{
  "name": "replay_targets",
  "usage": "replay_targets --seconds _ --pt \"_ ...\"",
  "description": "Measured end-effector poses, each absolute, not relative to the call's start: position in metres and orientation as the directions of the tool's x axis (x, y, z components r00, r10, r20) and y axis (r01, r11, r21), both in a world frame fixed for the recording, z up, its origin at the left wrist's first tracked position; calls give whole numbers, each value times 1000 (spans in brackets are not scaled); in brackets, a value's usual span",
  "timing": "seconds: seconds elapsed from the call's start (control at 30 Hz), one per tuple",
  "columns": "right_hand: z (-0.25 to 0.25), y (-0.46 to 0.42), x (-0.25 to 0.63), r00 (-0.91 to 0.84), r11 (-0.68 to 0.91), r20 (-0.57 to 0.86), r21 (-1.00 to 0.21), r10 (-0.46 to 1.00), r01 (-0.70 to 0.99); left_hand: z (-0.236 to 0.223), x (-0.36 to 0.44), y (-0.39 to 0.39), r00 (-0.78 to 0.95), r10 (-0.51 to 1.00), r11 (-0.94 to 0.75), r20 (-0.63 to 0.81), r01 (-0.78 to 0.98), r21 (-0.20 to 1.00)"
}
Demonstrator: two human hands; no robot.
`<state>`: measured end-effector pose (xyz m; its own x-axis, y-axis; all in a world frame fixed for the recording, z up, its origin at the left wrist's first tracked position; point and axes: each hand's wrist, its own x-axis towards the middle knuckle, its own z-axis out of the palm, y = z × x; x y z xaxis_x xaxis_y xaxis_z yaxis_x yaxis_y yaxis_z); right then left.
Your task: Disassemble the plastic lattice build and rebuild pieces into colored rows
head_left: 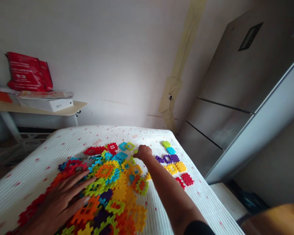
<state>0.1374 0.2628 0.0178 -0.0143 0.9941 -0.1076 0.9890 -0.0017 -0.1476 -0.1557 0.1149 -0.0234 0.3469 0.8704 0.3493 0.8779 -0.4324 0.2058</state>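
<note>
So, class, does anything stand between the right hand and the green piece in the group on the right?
Nothing visible does: only white cloth lies between the right hand and the green piece. The purple pieces sit lower in view, off that line.

Grey refrigerator (pixel 222 81) beside pale wall (pixel 112 65)

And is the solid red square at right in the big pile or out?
Out: the red square lies on the white cover, bare cover showing between it and the pile.

tile pile (pixel 120 191): on cloth (pixel 73 140), left | tile rows (pixel 174 158): right | refrigerator (pixel 230 81): far right, seemingly beside cloth
</note>
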Motion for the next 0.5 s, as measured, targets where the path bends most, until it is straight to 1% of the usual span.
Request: replay_targets --seconds 0.1,0.17,0.27,0.37,0.5 --pt "20 264 135 -2 -14 -107 -152 994 988 -38 -160 121 341 849 -443 404 875 193" --pt "25 266 141 -1 -13 -89 -158 996 987 -48 -162 123 318 833 -445 453 871 206" --pt "36 270 168 24 -26 -12 -163 1000 986 -57 -164 126 313 826 -456 469 860 229" --pt "48 276 215 129 -115 78 -162 989 980 -60 -166 127 325 835 -457 443 858 233" --pt "51 284 279 287 -270 94 -158 953 950 -60 -168 127 324 845 -454 426 855 251"
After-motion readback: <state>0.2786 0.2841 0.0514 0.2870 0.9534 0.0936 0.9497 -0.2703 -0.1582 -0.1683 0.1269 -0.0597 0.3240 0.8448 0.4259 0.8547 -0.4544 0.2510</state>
